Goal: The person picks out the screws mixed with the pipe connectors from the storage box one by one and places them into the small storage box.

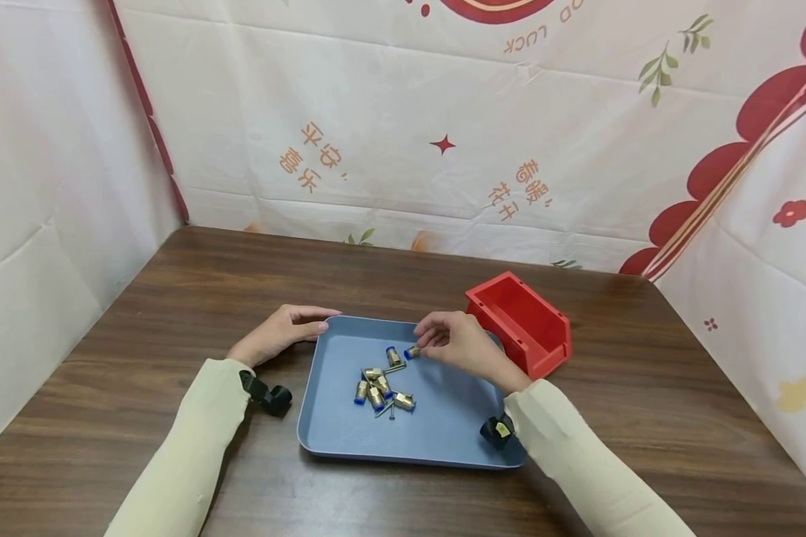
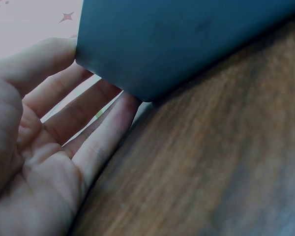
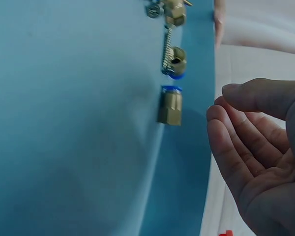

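A blue-grey tray lies on the table with several brass push-in fittings with blue collars and several screws in a loose cluster. Against the tray's far left corner rests my left hand; its thumb and extended fingers touch the outer wall. My right hand hovers over the tray's far right part, fingers bent loosely and nothing between them. Just beside its fingertips in the head view lies a single fitting, apart from the fingers in the right wrist view.
A red bin stands at the tray's far right corner, behind my right forearm. The brown wooden table meets a printed cloth at the back, and more cloth hangs at both sides.
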Tool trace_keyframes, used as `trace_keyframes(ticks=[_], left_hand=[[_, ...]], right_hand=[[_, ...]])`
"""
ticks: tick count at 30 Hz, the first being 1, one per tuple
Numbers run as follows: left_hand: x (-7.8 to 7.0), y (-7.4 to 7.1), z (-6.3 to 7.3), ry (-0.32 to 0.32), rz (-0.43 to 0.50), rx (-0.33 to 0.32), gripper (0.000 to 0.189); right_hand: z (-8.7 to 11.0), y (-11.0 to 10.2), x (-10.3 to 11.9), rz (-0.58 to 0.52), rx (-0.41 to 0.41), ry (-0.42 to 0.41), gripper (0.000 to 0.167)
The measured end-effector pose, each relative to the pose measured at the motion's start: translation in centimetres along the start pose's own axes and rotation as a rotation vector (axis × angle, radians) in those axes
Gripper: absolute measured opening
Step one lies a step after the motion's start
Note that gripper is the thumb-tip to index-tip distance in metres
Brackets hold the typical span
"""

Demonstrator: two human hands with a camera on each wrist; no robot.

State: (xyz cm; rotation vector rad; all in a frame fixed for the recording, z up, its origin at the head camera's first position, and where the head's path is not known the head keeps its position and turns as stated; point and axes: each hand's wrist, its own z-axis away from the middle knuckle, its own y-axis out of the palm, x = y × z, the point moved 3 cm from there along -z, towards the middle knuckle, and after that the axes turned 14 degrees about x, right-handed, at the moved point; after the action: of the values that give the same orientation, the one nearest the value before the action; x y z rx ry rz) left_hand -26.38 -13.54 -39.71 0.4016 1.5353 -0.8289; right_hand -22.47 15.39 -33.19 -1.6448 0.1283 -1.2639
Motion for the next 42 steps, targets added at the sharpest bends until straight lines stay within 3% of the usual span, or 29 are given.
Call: trace_keyframes(ticks=[10,42], left_hand=[[0.2,-0.1,0.0,0.003,-0.017,-0.007,0.041],[0.2,0.0,0.1,0.017,-0.024,0.003,0.041]], right_hand=[[-0.9,1.7,-0.1,0.004,0.077,0.031,0.024],[-1.5,3.7,-0.2,-0.003,0.128,0.089,0.019]])
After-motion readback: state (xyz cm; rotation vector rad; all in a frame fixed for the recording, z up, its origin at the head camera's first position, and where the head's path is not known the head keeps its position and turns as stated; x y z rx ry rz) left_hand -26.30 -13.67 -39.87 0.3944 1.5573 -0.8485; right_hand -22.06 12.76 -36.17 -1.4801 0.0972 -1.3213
